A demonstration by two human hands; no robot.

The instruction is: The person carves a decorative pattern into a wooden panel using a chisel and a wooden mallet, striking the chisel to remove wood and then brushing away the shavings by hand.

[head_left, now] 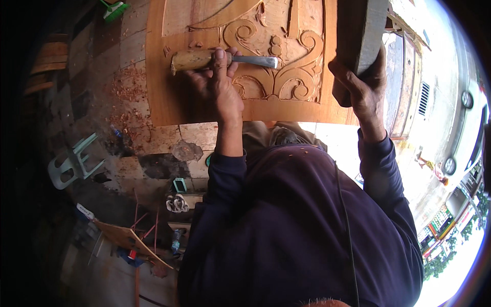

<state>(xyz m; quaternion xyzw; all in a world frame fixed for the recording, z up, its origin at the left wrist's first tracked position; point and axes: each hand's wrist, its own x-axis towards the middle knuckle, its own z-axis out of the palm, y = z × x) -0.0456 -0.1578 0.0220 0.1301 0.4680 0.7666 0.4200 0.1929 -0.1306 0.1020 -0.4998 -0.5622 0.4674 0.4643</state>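
My left hand [221,89] is closed around a chisel [197,60] with a worn, pale wooden handle. Its metal blade points right, over the carved panel [245,108]; whether the tip touches the wood I cannot tell. Scrolls and leaf shapes stand in relief on this brown wooden panel. On the right, my right hand [364,92] grips the lower end of a long, thick block [360,38], dark on one face and grey on another. The block's far end runs out of the picture at the top.
Wood shavings [134,87] litter the tiled floor left of the panel. Farther left are a pale green plastic chair [76,161] and a green broom head [115,11]. A leaning board [128,243] is at lower left. A car [468,138] stands outside, far right.
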